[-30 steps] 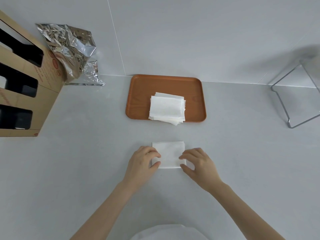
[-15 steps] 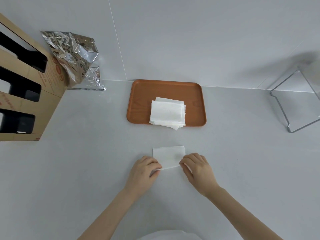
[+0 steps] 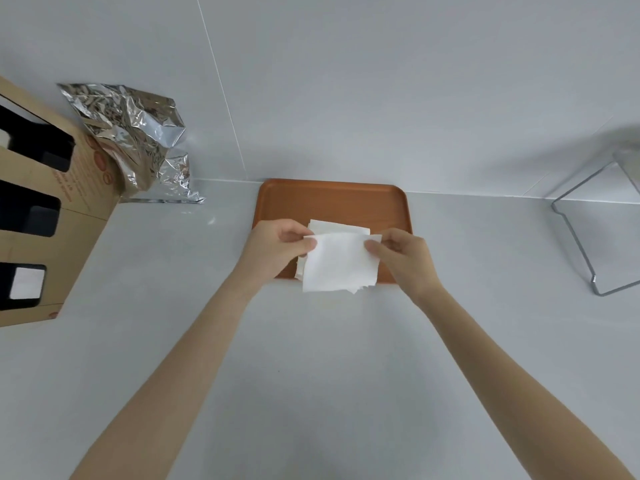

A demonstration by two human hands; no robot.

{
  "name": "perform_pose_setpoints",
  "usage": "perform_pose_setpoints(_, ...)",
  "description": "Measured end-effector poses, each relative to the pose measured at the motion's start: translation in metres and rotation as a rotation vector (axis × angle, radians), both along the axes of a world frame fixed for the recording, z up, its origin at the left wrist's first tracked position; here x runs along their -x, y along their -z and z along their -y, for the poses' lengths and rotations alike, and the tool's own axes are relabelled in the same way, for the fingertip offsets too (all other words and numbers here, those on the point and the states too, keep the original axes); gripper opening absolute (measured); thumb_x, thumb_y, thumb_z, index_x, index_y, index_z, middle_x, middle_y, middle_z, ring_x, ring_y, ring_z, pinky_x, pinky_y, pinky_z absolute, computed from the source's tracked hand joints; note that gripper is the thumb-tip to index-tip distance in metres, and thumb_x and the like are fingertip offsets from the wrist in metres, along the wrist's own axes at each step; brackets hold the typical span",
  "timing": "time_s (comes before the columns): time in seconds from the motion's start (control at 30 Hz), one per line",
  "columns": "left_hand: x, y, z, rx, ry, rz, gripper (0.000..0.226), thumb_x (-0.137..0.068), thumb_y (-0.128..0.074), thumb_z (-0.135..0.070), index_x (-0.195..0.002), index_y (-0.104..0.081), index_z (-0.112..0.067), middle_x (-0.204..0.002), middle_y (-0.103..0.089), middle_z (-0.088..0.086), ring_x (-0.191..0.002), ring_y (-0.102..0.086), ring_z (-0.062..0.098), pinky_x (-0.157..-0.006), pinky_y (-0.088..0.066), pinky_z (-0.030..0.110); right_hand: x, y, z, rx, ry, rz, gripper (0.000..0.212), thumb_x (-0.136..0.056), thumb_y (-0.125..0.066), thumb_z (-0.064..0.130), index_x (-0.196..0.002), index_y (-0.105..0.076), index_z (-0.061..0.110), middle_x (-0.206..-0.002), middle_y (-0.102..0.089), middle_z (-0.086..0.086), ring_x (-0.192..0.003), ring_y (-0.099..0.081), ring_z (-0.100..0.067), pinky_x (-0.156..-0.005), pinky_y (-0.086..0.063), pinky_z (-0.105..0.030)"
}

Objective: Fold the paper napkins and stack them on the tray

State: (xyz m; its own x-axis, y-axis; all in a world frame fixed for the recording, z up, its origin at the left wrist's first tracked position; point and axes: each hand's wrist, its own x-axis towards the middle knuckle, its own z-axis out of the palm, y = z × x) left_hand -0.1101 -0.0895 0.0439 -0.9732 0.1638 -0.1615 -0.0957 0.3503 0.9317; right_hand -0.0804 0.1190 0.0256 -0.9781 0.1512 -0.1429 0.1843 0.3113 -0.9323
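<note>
A folded square of white paper napkin (image 3: 337, 263) is hanging between the two hands, with the left hand (image 3: 277, 245) pinching its upper left corner and the right hand (image 3: 403, 252) pinching its upper right corner, thumb and fingers closed on the paper on each side. Directly beneath and behind the grip, a stack of folded white napkins (image 3: 337, 227) is lying in the rectangular orange-brown tray with rounded corners (image 3: 332, 199), its edges peeking out above and below the held sheet; whether the held napkin is touching the stack cannot be told. Judging from this, the folding of this piece looks finished and only setting it down and letting go is remaining. No unfolded napkins are showing anywhere on the pale grey counter (image 3: 311, 375). Far to the left of the grip, a crumpled silver foil bag (image 3: 135, 140) is leaning beside a brown cardboard carton with dark cut-out windows (image 3: 69, 223); far to the right, a bent metal wire rack (image 3: 588, 233) is standing bare.
</note>
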Motion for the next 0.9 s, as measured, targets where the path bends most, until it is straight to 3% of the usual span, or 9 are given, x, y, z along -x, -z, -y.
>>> perform_pose_setpoints(0.1, 0.026, 0.019, -0.009, 0.134, -0.088, -0.040, 0.005, -0.071, -0.069, -0.010, -0.074, -0.068, -0.014, -0.071, -0.070, 0.007, -0.061, -0.062, 0.010, -0.066, -0.049, 0.022, 0.030, 0.018, 0.003, -0.013, 0.031, 0.083, 0.031, -0.078, -0.065, 0.012, -0.052, -0.053, 0.024, -0.052, -0.054, 0.011, -0.053, -0.049, -0.009, -0.056, -0.039, -0.024)
perform_pose_setpoints(0.23, 0.038, 0.050, -0.016, 0.325, -0.143, -0.064, 0.009, -0.070, -0.068, -0.010, -0.079, -0.066, -0.011, -0.078, -0.068, 0.007, -0.072, -0.060, 0.017, -0.062, -0.043, 0.024, 0.045, 0.046, 0.008, -0.147, 0.063, 0.148, 0.011, -0.075, -0.068, 0.015, -0.072, -0.058, 0.017, -0.069, -0.058, 0.003, -0.063, -0.053, -0.015, -0.050, -0.040, -0.023)
perform_pose_setpoints(0.3, 0.037, 0.061, -0.017, 0.354, -0.169, -0.069, 0.015, -0.071, -0.067, -0.008, -0.084, -0.060, -0.010, -0.086, -0.068, 0.010, -0.077, -0.061, 0.023, -0.067, -0.047, 0.031, 0.044, 0.055, 0.011, -0.224, 0.068, 0.152, 0.014, -0.074, -0.067, 0.015, -0.082, -0.055, 0.016, -0.068, -0.053, 0.006, -0.064, -0.051, -0.014, -0.049, -0.039, -0.024)
perform_pose_setpoints(0.37, 0.032, 0.066, -0.018, 0.355, -0.205, -0.094, 0.024, -0.071, -0.067, -0.010, -0.092, -0.055, -0.010, -0.095, -0.064, 0.013, -0.077, -0.060, 0.025, -0.071, -0.049, 0.036, 0.043, 0.059, 0.012, -0.286, 0.060, 0.147, 0.024, -0.076, -0.066, 0.015, -0.096, -0.053, 0.014, -0.074, -0.052, 0.004, -0.072, -0.051, -0.018, -0.058, -0.041, -0.029)
perform_pose_setpoints(0.5, 0.025, 0.056, -0.018, 0.324, -0.231, -0.189, 0.036, -0.076, -0.066, -0.016, -0.107, -0.049, -0.012, -0.111, -0.055, 0.012, -0.082, -0.054, 0.017, -0.072, -0.039, 0.025, 0.039, 0.045, 0.012, -0.425, 0.053, 0.045, 0.038, -0.079, -0.064, 0.019, -0.112, -0.046, 0.012, -0.098, -0.050, -0.001, -0.081, -0.051, -0.020, -0.067, -0.041, -0.032)
perform_pose_setpoints(0.63, 0.023, 0.018, -0.021, 0.278, -0.191, -0.374, 0.041, -0.078, -0.066, -0.018, -0.114, -0.048, -0.013, -0.119, -0.055, 0.010, -0.104, -0.053, 0.021, -0.077, -0.032, 0.013, 0.024, -0.006, 0.022, -0.281, 0.073, -0.138, 0.040, -0.080, -0.063, 0.017, -0.117, -0.047, 0.016, -0.102, -0.054, -0.001, -0.083, -0.054, -0.015, -0.072, -0.043, -0.029)
perform_pose_setpoints(0.7, 0.019, -0.007, -0.024, 0.265, -0.175, -0.480, 0.041, -0.079, -0.066, -0.019, -0.116, -0.048, -0.014, -0.119, -0.055, 0.008, -0.108, -0.052, 0.022, -0.086, -0.036, 0.021, 0.011, -0.043, 0.028, -0.136, 0.113, -0.246, 0.033, -0.082, -0.062, 0.016, -0.113, -0.050, 0.019, -0.097, -0.059, 0.001, -0.080, -0.057, -0.008, -0.071, -0.048, -0.025)
perform_pose_setpoints(0.8, 0.011, -0.050, -0.026, 0.224, -0.171, -0.633, 0.041, -0.081, -0.064, -0.017, -0.117, -0.047, -0.014, -0.119, -0.055, 0.008, -0.111, -0.051, 0.023, -0.091, -0.044, 0.033, -0.014, -0.111, 0.035, 0.053, 0.182, -0.455, 0.023, -0.085, -0.060, 0.014, -0.106, -0.055, 0.023, -0.090, -0.064, 0.007, -0.078, -0.059, 0.003, -0.066, -0.045, -0.007)
perform_pose_setpoints(0.9, 0.008, -0.094, -0.023, 0.186, -0.204, -0.820, 0.039, -0.082, -0.062, -0.015, -0.119, -0.048, -0.014, -0.119, -0.057, 0.010, -0.110, -0.053, 0.024, -0.094, -0.043, 0.034, -0.052, -0.184, 0.032, 0.303, 0.190, -0.764, 0.016, -0.085, -0.059, 0.012, -0.098, -0.061, 0.021, -0.081, -0.068, 0.009, -0.081, -0.064, -0.009, -0.069, -0.049, -0.017)
